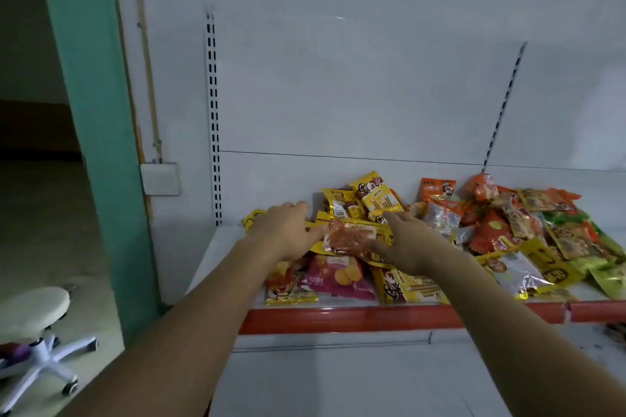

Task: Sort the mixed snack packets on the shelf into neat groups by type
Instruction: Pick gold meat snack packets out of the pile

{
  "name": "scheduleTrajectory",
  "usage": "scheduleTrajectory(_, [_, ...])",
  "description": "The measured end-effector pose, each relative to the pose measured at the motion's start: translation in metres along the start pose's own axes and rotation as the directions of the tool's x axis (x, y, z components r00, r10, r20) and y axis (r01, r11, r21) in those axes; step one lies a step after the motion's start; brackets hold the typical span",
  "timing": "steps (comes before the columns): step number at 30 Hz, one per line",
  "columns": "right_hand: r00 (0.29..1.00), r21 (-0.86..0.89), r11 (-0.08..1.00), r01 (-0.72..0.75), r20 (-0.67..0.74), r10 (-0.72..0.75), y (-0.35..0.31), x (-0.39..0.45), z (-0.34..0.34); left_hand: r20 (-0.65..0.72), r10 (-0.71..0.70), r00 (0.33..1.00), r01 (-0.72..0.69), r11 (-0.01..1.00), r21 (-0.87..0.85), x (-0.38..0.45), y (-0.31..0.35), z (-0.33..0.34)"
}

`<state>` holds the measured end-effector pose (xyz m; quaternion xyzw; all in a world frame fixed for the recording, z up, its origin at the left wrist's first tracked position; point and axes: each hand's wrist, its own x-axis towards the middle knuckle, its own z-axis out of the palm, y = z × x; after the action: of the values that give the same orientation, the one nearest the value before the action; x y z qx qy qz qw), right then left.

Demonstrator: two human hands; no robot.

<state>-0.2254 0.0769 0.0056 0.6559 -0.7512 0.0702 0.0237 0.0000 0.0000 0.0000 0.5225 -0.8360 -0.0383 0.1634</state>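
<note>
A heap of mixed snack packets covers the white shelf (223,247) with its red front strip. Between my hands lies an orange-and-clear packet (349,239), on top of yellow packets (369,198). My left hand (288,227) holds the packet's left end, thumb against it, fingers stretched over the yellow packets. My right hand (406,240) holds its right end, with the index finger pointing toward the back. A pink chip packet (338,276) and a yellow-red packet (288,284) lie at the front below my hands. Orange, red and green packets (501,213) pile up at the right.
The shelf's left end near the slotted upright (212,118) is bare. A white back panel stands behind the heap. A green pillar (98,118) and a white stool (34,311) on wheels are off to the left, on the floor.
</note>
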Motion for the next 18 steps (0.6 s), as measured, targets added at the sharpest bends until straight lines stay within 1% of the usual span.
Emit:
scheduleTrajectory(5, [0.998,-0.003,0.998,-0.060,0.015,0.060,0.014,0.017,0.008,0.046,0.074,0.996,-0.076,0.997,0.029,0.038,0.009,0.022])
scheduleTrajectory(7, [0.999,-0.015,0.998,-0.055,-0.003,0.054,0.019,0.025,0.010,0.053,0.060,0.997,-0.063,0.996,0.067,0.049,0.014,0.031])
scheduleTrajectory(11, [1.000,-0.024,1.000,-0.018,-0.011,0.017,0.026,0.043,0.017,0.143,-0.013,0.990,0.001,0.996,0.088,0.065,0.016,0.043])
scheduleTrajectory(13, [1.000,-0.026,1.000,0.016,0.004,-0.016,0.030,0.053,0.025,0.154,-0.028,0.988,0.020,0.998,0.054,0.072,0.015,0.050])
scheduleTrajectory(16, [0.998,-0.061,0.996,0.066,-0.006,-0.067,0.035,0.064,0.032,0.144,-0.085,0.986,0.095,0.993,-0.069,0.079,0.017,0.056])
scheduleTrajectory(18, [0.995,-0.050,0.994,0.093,-0.033,-0.095,0.039,0.071,0.033,0.117,-0.117,0.986,0.134,0.979,-0.153,0.084,0.021,0.054])
